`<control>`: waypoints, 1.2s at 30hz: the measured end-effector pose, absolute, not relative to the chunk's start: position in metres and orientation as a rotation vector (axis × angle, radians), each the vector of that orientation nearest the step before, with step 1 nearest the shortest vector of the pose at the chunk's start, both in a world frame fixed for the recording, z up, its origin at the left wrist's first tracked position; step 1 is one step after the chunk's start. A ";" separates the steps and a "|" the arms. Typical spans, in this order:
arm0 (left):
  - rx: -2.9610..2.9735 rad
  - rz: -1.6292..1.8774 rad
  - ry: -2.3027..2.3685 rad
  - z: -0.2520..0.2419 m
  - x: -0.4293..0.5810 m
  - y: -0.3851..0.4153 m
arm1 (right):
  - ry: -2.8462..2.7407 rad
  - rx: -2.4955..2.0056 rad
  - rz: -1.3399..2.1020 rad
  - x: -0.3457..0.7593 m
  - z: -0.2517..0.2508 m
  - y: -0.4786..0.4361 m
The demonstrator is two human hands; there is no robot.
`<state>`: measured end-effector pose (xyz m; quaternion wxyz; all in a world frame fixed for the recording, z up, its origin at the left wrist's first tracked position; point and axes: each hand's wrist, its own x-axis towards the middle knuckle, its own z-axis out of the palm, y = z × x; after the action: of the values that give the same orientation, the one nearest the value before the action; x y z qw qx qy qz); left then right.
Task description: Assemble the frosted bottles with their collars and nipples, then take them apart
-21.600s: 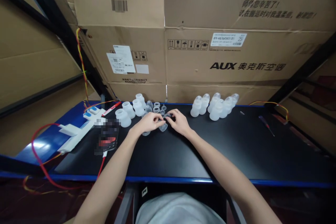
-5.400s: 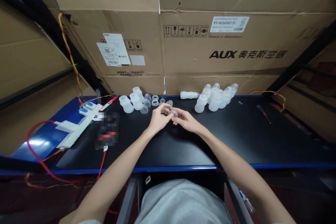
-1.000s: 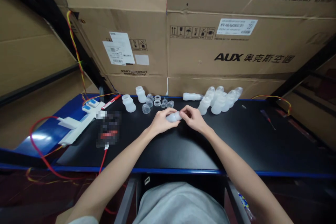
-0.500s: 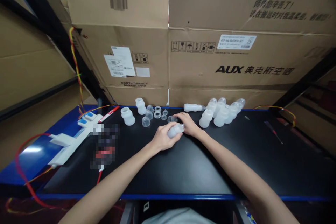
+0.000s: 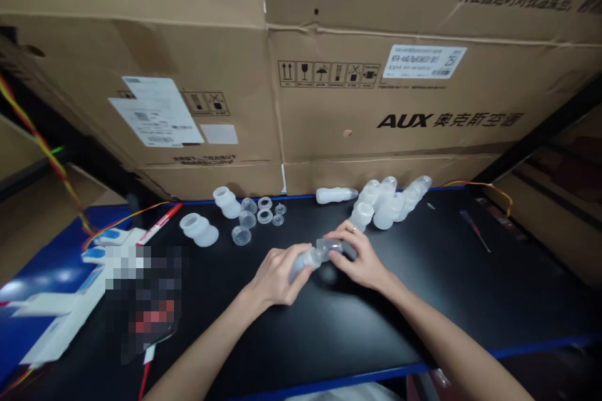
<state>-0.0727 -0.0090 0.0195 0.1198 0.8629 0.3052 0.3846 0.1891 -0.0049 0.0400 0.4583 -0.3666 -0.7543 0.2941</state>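
Two hands meet over the black table (image 5: 451, 263), close to the middle. The left hand (image 5: 278, 276) is wrapped around a white bottle (image 5: 305, 262), holding it by its body. The bottle is tipped over: its bottom is hidden in the hand, and its top points right and a bit to the far side. So its long line runs from near left to far right. The right hand (image 5: 362, 257) pinches a clear cap (image 5: 329, 247) right by the bottle's top. The cap's open end faces left, nearly in line with the bottle; I can't tell if it is on yet. Past the hands, a lying bottle (image 5: 333, 195) has its clear tip pointing right, with a bunch of standing bottles (image 5: 386, 214) to its right. Far left are two open bottles (image 5: 201, 232), near three caps (image 5: 247, 219), two rings (image 5: 264, 222) and two small tops (image 5: 278, 220).
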 end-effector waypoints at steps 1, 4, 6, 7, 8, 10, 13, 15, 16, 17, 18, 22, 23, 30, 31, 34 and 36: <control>2.534 1.141 0.849 0.021 -0.073 -0.009 | -1.892 -0.894 0.725 0.186 0.039 -0.007; 2.572 1.199 0.799 0.023 -0.073 -0.007 | -1.944 -0.857 0.786 0.179 0.033 -0.014; 2.564 1.205 0.851 0.022 -0.072 -0.007 | -1.933 -0.858 0.780 0.178 0.028 -0.018; 2.555 1.192 0.867 0.021 -0.071 -0.008 | -1.928 -0.862 0.764 0.179 0.027 -0.020; 2.550 1.217 0.887 0.020 -0.070 -0.008 | -1.947 -0.865 0.753 0.180 0.027 -0.021; 2.542 1.225 0.900 0.019 -0.069 -0.008 | -2.043 -0.858 0.753 0.184 0.030 -0.022; 2.508 1.178 0.896 0.022 -0.068 -0.010 | -2.165 -0.812 0.763 0.188 0.039 -0.024; 2.485 1.121 0.890 0.026 -0.068 -0.011 | -2.222 -0.742 0.741 0.190 0.043 -0.025; 2.471 1.101 0.883 0.028 -0.067 -0.012 | -2.240 -0.704 0.720 0.190 0.044 -0.025; 2.450 1.091 0.875 0.029 -0.067 -0.013 | -2.249 -0.669 0.697 0.189 0.043 -0.025; 2.424 1.091 0.867 0.030 -0.067 -0.013 | -2.252 -0.639 0.680 0.188 0.041 -0.025; 2.343 1.138 0.831 0.029 -0.066 -0.012 | -2.212 -0.598 0.656 0.183 0.034 -0.027; 2.345 1.145 0.825 0.028 -0.066 -0.012 | -2.203 -0.598 0.649 0.182 0.032 -0.027; 2.209 1.098 0.780 0.028 -0.072 -0.012 | -2.308 -0.454 0.426 0.183 0.032 -0.022; 2.160 1.067 0.783 0.029 -0.074 -0.011 | -2.315 -0.444 0.400 0.182 0.033 -0.021; 2.000 0.989 0.813 0.031 -0.081 -0.007 | -2.334 -0.418 0.329 0.178 0.035 -0.017; 1.911 0.936 0.819 0.031 -0.084 -0.003 | -2.340 -0.404 0.268 0.174 0.035 -0.014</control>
<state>-0.0839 -0.0029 0.0308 0.4176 0.7617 0.3262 0.3729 0.1739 -0.0141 0.0353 0.3671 -0.1573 -0.9108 0.1044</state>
